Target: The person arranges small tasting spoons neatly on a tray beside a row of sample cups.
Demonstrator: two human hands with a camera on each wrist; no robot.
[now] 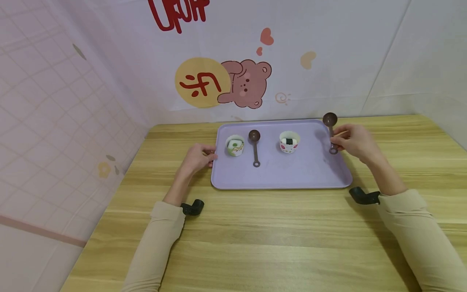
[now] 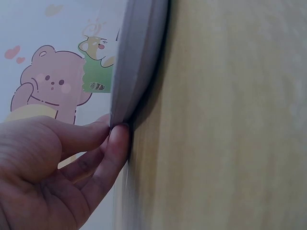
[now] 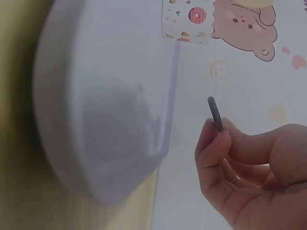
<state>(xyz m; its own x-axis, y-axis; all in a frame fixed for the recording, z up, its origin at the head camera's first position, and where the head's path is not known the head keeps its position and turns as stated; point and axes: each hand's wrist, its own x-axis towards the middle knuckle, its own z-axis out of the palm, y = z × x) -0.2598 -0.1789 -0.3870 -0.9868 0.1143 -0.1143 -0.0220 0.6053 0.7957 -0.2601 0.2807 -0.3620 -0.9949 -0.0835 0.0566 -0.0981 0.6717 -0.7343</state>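
Observation:
At the left end of a lilac tray [image 1: 284, 176], my left hand [image 1: 197, 158] pinches the rim; the left wrist view shows thumb and fingertip meeting at the tray's edge [image 2: 136, 57]. My right hand [image 1: 355, 142] pinches a brown measuring spoon [image 1: 330, 119] by its handle, bowl pointing away from me, over the tray's right side. Its thin handle end [image 3: 215, 114] shows between thumb and fingers in the right wrist view. A second brown measuring spoon [image 1: 254, 137] lies on the tray beside a green-patterned paper cup [image 1: 235, 151] with a white-and-green piece inside.
Toward the tray's middle stands another paper cup [image 1: 287, 148], pink-patterned, with a white piece banded in black [image 1: 289, 141]. The tray lies on a wood-grain table [image 1: 270, 235]. Behind it hangs a white cloth [image 1: 328, 89] printed with a bear.

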